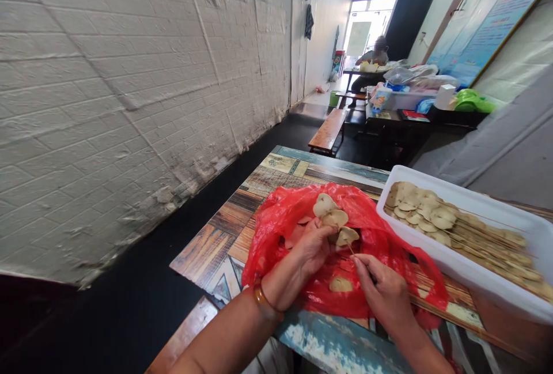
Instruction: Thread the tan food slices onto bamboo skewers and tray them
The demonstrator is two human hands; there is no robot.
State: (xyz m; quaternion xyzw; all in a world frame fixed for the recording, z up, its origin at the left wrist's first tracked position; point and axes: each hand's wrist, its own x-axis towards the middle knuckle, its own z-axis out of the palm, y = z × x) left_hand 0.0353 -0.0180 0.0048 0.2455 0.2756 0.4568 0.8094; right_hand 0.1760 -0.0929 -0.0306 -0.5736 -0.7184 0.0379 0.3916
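My left hand (311, 246) is closed on thin, round, pale tan food slices (335, 218), which sit one behind another on a skewer. Its stick (350, 249) is pinched between the thumb and fingers of my right hand (380, 286). Both hands are above a spread red plastic bag (276, 230). One loose slice (341, 284) lies on the bag below them. A white plastic tub (391, 175) at the right holds many skewered slices (425, 207). Several bare sticks (458, 317) lie beside my right hand, partly hidden by it.
The bag and tub rest on a wood-patterned table (216, 230). A wooden bench (329, 130) stands beyond it, near a dark table (389, 123) loaded with bags and containers. A person (375, 54) sits farther back. A brick-patterned wall (129, 103) runs along the left.
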